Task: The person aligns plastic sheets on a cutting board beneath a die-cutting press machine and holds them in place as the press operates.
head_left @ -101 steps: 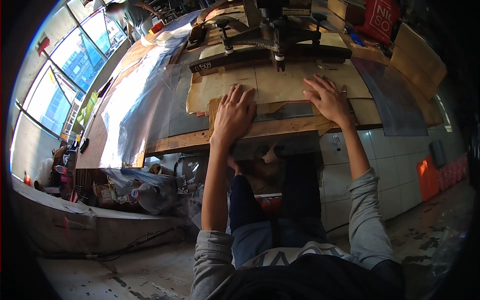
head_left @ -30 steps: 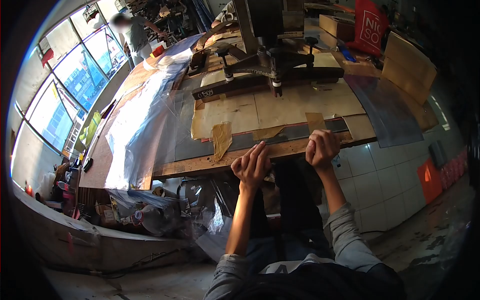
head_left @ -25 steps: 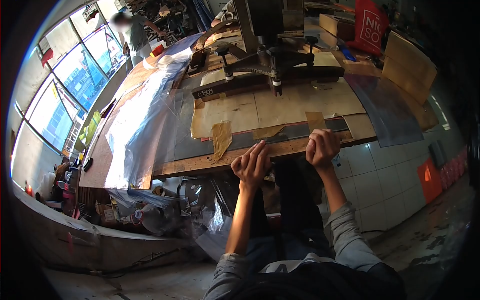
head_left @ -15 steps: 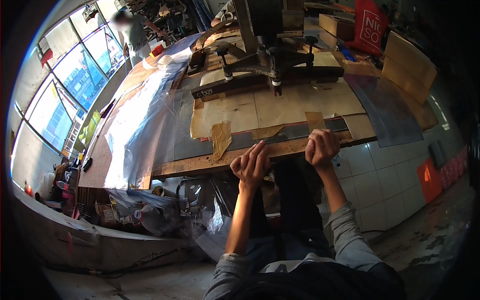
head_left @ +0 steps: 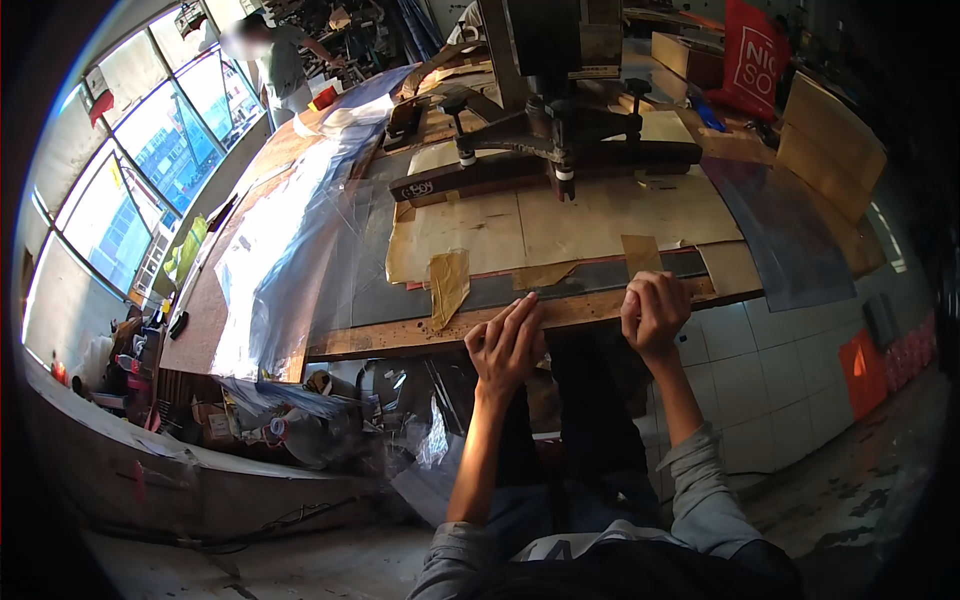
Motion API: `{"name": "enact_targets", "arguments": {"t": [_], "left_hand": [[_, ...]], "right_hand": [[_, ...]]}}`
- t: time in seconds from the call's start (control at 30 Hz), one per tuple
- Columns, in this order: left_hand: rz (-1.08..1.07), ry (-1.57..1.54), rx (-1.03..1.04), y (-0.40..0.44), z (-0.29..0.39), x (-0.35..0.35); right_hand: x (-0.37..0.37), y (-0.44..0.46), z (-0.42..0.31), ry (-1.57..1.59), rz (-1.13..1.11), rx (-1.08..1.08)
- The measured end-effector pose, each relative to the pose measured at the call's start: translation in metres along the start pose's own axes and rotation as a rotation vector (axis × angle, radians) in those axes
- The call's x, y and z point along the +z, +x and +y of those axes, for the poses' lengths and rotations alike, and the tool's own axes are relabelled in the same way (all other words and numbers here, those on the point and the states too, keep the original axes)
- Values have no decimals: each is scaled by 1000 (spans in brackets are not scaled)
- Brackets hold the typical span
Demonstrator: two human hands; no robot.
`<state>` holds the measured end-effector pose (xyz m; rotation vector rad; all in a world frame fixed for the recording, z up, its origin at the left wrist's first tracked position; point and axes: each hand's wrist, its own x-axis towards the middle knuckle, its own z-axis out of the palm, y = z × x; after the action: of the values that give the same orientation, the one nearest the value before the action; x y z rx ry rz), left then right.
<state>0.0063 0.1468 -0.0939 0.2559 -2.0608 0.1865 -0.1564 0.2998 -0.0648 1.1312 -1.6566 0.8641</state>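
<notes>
My left hand is at the front wooden edge of the worktable, fingers bent and pressed together. Further right, my right hand is curled into a loose fist at the same edge. Whatever either hand may be pinching is hidden or too thin to make out. Just beyond them lies a tan board on a dark mat, with strips of brown tape near its front. Above the board stands a black machine head with a dark crossbar.
Clear plastic sheets cover the table's left side; another sheet hangs over its right edge. Cardboard and a red bag stand at back right. Another person stands by the windows. Clutter, including a plastic bottle, lies below.
The view has shifted slightly, so the table and machine appear a little further right and lower. Both hands keep nearly the same pose at the table edge.
</notes>
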Motion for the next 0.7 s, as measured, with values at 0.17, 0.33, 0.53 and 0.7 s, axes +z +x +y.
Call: {"name": "enact_targets", "arguments": {"t": [0.17,0.33,0.53,0.7], "left_hand": [[-351,-103,13,1,-1,-39],[-382,86,65,-14,-15,-53],[-303,-19,-111,16,-9,-74],[-317,-65,-71,53,-16,-92]], "right_hand": [[-19,-3,1,91,-238,29],[-44,-10,0,17,-475,-113],[-58,-10,9,-78,-547,-159],[-71,40,10,69,-531,-58]]}}
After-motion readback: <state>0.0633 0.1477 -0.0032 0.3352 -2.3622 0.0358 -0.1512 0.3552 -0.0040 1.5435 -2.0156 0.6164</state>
